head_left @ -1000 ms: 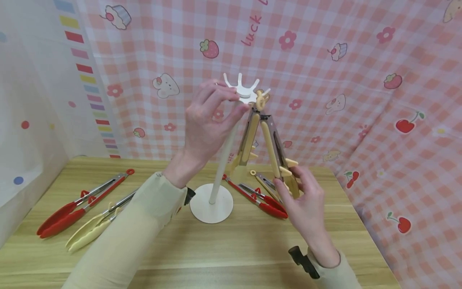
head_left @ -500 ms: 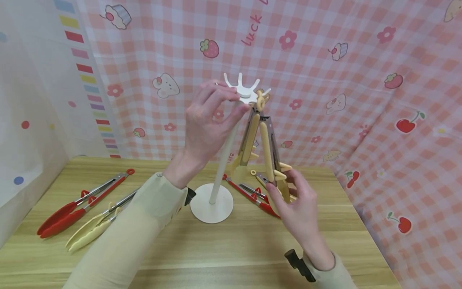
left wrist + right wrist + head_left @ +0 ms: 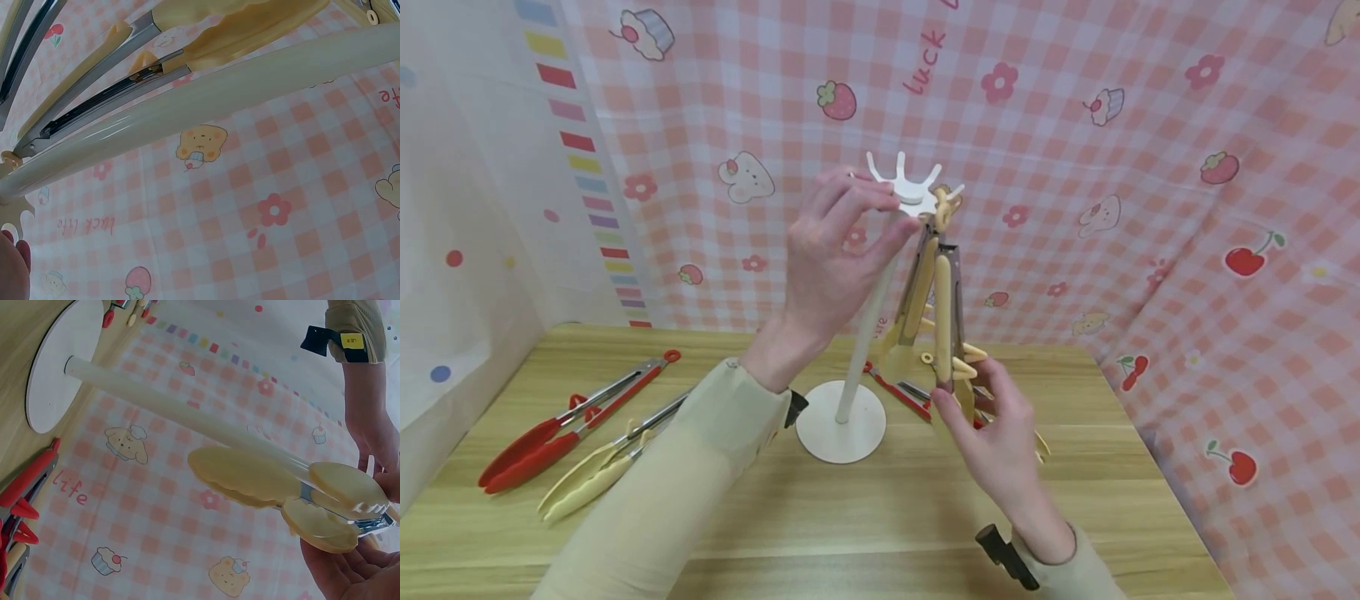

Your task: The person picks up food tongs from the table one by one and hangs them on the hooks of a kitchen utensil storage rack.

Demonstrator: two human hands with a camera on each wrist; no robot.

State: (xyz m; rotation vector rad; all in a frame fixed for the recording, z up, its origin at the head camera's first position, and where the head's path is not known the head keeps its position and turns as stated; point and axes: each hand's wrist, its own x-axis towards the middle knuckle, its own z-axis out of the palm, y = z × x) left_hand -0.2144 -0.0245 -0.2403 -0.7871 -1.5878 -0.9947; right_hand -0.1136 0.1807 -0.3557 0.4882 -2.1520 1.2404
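Note:
My left hand (image 3: 831,242) pinches the white hook top (image 3: 912,200) of an upright stand with a slim pole (image 3: 869,325) and a round base (image 3: 842,446). One pair of cream-yellow tongs (image 3: 916,296) hangs by its ring on the right side of that top. In front of it, a second cream-yellow pair of tongs (image 3: 943,321) hangs down with its upper end by the same hooks; exactly how its ring sits cannot be told. My right hand (image 3: 1000,442) holds this pair near its lower end, and the right wrist view shows its scalloped heads (image 3: 322,528) spread apart.
Red tongs (image 3: 538,450) and cream-yellow tongs (image 3: 583,483) lie on the left of the wooden table (image 3: 820,533). Another red pair (image 3: 895,392) and a cream-yellow pair (image 3: 927,358) lie behind my right hand, partly hidden. A pink checked cloth (image 3: 1037,133) hangs behind.
My right hand has moved left, swinging the lower end of the front tongs towards the pole, so they hang more upright. My left hand has stayed on the stand's top.

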